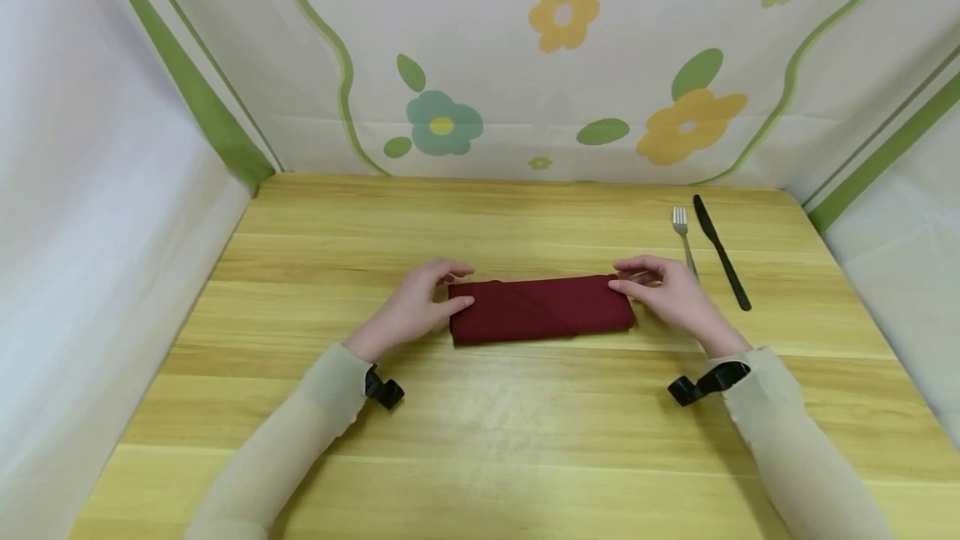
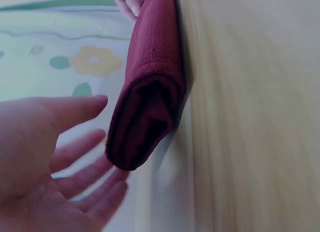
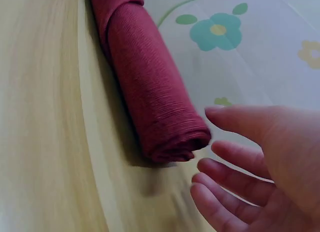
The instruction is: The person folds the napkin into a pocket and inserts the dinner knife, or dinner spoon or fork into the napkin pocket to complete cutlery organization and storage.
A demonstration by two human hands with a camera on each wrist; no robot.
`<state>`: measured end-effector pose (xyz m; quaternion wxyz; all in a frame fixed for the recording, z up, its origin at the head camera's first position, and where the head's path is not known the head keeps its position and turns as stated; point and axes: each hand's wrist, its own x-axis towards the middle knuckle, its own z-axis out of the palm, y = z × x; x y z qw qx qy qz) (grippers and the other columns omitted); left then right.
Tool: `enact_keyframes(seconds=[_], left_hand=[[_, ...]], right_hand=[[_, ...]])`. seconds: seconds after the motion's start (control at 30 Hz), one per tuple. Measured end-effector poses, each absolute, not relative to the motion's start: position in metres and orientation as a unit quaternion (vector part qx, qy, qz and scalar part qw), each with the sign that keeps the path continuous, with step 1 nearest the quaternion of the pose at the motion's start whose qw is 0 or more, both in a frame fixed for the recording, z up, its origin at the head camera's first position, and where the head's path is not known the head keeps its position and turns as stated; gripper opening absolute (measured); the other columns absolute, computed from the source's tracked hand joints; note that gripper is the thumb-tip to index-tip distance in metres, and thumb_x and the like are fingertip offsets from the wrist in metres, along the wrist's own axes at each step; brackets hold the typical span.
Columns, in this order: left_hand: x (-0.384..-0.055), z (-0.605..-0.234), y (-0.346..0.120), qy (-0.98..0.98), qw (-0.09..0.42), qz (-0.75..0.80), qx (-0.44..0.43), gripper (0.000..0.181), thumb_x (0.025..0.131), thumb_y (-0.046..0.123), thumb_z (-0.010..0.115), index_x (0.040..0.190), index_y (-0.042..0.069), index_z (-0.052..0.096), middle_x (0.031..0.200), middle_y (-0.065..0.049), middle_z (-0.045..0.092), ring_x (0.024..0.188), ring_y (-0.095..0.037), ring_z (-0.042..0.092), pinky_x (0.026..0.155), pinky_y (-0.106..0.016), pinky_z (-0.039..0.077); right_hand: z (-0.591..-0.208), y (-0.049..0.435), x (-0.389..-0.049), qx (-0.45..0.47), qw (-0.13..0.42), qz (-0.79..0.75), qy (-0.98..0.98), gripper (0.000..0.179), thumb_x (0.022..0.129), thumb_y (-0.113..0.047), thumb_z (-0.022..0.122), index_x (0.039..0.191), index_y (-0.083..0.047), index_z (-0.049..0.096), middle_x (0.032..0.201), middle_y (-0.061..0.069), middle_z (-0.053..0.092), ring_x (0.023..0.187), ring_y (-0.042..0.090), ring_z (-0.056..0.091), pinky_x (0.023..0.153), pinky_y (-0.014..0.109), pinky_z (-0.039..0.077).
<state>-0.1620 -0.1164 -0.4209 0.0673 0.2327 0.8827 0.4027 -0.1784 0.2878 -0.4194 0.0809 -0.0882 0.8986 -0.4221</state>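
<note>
A dark red cloth napkin (image 1: 540,309), rolled into a flat, long bundle, lies crosswise on the wooden table. Its left end shows folded layers around a dark hollow in the left wrist view, where the napkin (image 2: 155,55) runs away from the camera. My left hand (image 1: 414,302) is at that end, thumb and fingers spread apart, with the thumb overlapping the cloth in the head view. At the opposite end is my right hand (image 1: 667,294), its thumb by the upper corner. The right wrist view has these relaxed fingers (image 3: 235,184) just beside the napkin's (image 3: 150,87) layered end.
A silver fork (image 1: 680,223) lies behind the right hand, its handle partly hidden by it. Right of the fork is a black knife (image 1: 722,252). White curtains with printed flowers (image 1: 566,15) enclose the wooden table (image 1: 480,457) at the back and sides.
</note>
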Motion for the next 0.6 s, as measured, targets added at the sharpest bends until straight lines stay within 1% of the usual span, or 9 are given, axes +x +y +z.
enact_keyframes(seconds=[0.07, 0.13, 0.2, 0.23, 0.3, 0.37, 0.4, 0.47, 0.6], left_hand=[[-0.156, -0.417, -0.119, 0.887, 0.050, 0.373, 0.267, 0.046, 0.096, 0.023, 0.075, 0.138, 0.008, 0.063, 0.137, -0.006, 0.059, 0.126, -0.027, 0.054, 0.107, -0.046, 0.043], [-0.149, -0.415, -0.120, 0.893, 0.050, 0.336, 0.295, 0.049, 0.096, 0.024, 0.075, 0.140, 0.009, 0.062, 0.142, -0.008, 0.057, 0.132, -0.028, 0.051, 0.110, -0.046, 0.040], [-0.145, -0.415, -0.121, 0.898, 0.063, 0.301, 0.315, 0.052, 0.098, 0.027, 0.072, 0.145, 0.009, 0.058, 0.148, -0.009, 0.053, 0.138, -0.028, 0.046, 0.113, -0.046, 0.036], [-0.144, -0.416, -0.121, 0.899, 0.073, 0.288, 0.322, 0.053, 0.099, 0.027, 0.070, 0.147, 0.009, 0.056, 0.151, -0.009, 0.050, 0.141, -0.028, 0.042, 0.115, -0.046, 0.034], [-0.142, -0.418, -0.122, 0.900, 0.096, 0.269, 0.330, 0.055, 0.102, 0.028, 0.066, 0.151, 0.008, 0.050, 0.156, -0.008, 0.043, 0.146, -0.027, 0.036, 0.117, -0.045, 0.031], [-0.143, -0.419, -0.122, 0.899, 0.111, 0.256, 0.338, 0.056, 0.104, 0.028, 0.063, 0.153, 0.006, 0.046, 0.159, -0.008, 0.038, 0.149, -0.027, 0.029, 0.118, -0.045, 0.027], [-0.143, -0.419, -0.123, 0.899, 0.118, 0.249, 0.342, 0.057, 0.105, 0.028, 0.061, 0.154, 0.005, 0.044, 0.161, -0.008, 0.035, 0.150, -0.027, 0.026, 0.119, -0.046, 0.025], [-0.144, -0.419, -0.123, 0.900, 0.127, 0.232, 0.348, 0.058, 0.106, 0.029, 0.058, 0.156, 0.005, 0.039, 0.163, -0.008, 0.031, 0.151, -0.028, 0.022, 0.120, -0.045, 0.022], [-0.148, -0.419, -0.122, 0.900, 0.135, 0.202, 0.363, 0.061, 0.108, 0.030, 0.054, 0.158, 0.003, 0.032, 0.165, -0.012, 0.025, 0.152, -0.031, 0.017, 0.121, -0.045, 0.017]], right_hand=[[-0.417, 0.290, -0.172, -0.100, 0.072, -0.419, 0.899, 0.048, 0.094, -0.035, 0.076, 0.131, -0.006, 0.068, 0.119, 0.011, 0.070, 0.102, 0.026, 0.065, 0.079, 0.025, 0.052], [-0.416, 0.291, -0.166, -0.120, 0.061, -0.423, 0.896, 0.047, 0.093, -0.029, 0.078, 0.132, -0.006, 0.068, 0.124, 0.012, 0.068, 0.104, 0.028, 0.066, 0.079, 0.023, 0.054], [-0.417, 0.291, -0.161, -0.147, 0.048, -0.419, 0.895, 0.047, 0.092, -0.023, 0.079, 0.134, -0.006, 0.066, 0.131, 0.012, 0.065, 0.110, 0.031, 0.065, 0.084, 0.029, 0.057], [-0.418, 0.291, -0.159, -0.161, 0.044, -0.413, 0.895, 0.047, 0.092, -0.020, 0.079, 0.136, -0.007, 0.066, 0.136, 0.011, 0.063, 0.115, 0.031, 0.063, 0.089, 0.032, 0.056], [-0.422, 0.290, -0.157, -0.194, 0.040, -0.391, 0.899, 0.049, 0.094, -0.017, 0.077, 0.141, -0.009, 0.063, 0.144, 0.010, 0.057, 0.126, 0.034, 0.057, 0.098, 0.042, 0.051], [-0.427, 0.290, -0.156, -0.227, 0.038, -0.352, 0.907, 0.050, 0.097, -0.016, 0.073, 0.145, -0.010, 0.059, 0.149, 0.009, 0.052, 0.136, 0.035, 0.048, 0.105, 0.054, 0.042], [-0.429, 0.290, -0.156, -0.239, 0.039, -0.333, 0.911, 0.050, 0.099, -0.018, 0.071, 0.147, -0.011, 0.057, 0.152, 0.009, 0.049, 0.140, 0.035, 0.043, 0.108, 0.057, 0.039], [-0.433, 0.290, -0.157, -0.261, 0.036, -0.301, 0.917, 0.050, 0.102, -0.018, 0.066, 0.149, -0.010, 0.054, 0.154, 0.011, 0.046, 0.144, 0.037, 0.036, 0.110, 0.060, 0.034], [-0.437, 0.290, -0.162, -0.275, 0.033, -0.262, 0.924, 0.050, 0.105, -0.021, 0.060, 0.152, -0.007, 0.049, 0.156, 0.015, 0.043, 0.148, 0.040, 0.027, 0.113, 0.062, 0.028]])
